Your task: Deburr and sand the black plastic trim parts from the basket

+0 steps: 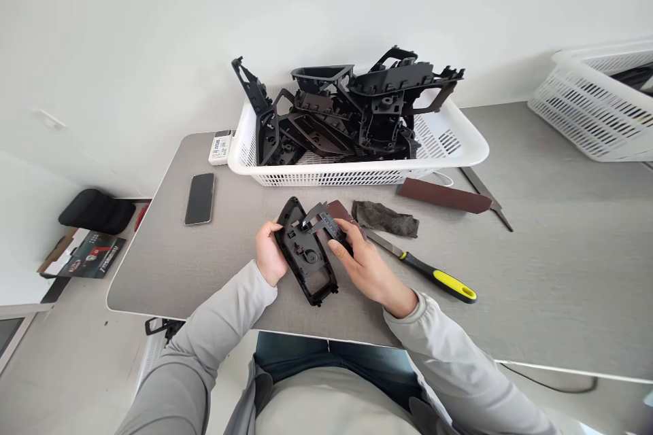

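Note:
My left hand [269,253] grips the left side of a long black plastic frame part [306,255], held just above the grey table [535,272]. My right hand [364,265] is closed on a dark caliper [326,221] whose jaws sit on the upper end of that part. Both hands are close together near the table's front middle. A brown sanding block lies partly hidden behind the caliper.
A white basket [459,143] heaped with several black plastic parts stands behind my hands. Around it lie a phone [199,198], a small white device [220,147], a grey cloth [385,219], a yellow-handled file [433,275], a maroon block [443,196] and a metal file. A second white basket [596,109] stands far right.

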Tool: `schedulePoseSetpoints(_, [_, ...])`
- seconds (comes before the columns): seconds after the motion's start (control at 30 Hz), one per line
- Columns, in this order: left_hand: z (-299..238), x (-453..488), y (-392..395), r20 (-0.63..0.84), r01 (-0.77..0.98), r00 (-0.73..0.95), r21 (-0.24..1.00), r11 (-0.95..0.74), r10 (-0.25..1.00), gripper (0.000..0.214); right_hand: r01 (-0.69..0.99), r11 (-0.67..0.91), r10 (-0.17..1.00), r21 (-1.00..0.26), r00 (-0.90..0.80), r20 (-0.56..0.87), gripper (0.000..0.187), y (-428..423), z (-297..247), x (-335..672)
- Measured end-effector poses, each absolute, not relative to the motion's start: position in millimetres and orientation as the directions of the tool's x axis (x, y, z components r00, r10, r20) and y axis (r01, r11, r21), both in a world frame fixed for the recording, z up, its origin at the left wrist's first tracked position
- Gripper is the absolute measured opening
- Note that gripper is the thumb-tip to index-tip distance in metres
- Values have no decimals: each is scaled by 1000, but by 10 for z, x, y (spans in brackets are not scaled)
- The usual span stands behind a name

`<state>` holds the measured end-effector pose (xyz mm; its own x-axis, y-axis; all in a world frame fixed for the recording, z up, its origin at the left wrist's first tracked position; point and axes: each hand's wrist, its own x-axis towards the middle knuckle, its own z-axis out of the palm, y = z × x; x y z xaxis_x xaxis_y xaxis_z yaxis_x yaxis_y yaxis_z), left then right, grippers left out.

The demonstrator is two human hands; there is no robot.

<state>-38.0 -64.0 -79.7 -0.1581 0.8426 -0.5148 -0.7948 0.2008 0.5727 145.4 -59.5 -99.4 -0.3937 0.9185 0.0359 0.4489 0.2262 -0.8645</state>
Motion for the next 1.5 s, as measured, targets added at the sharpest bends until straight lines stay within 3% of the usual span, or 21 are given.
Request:
schedulePoseSetpoints(0.43, [-863,-340,-650,-558,-810,-216,561,172,802,6,526,306,935,-794,-321,147,36,-655,-962,1395])
schedulePoseSetpoints(1.07, [-924,-332,-655,-590,-827,-127,508,243,797,14,531,250,954,-810,-277,113,49,-673,-1060,1354])
schedulePoseSetpoints(1.3, [-855,-298,-659,-613,-821,-169,521,233,772,14,521,265,953,-812,-273,136,47,-688,-1059,1312])
schedulePoseSetpoints(1.5, [-897,-330,-659,-622,-825,-104,490,283,776,15,504,247,954,-828,-278,115,43,-707,-1029,1320])
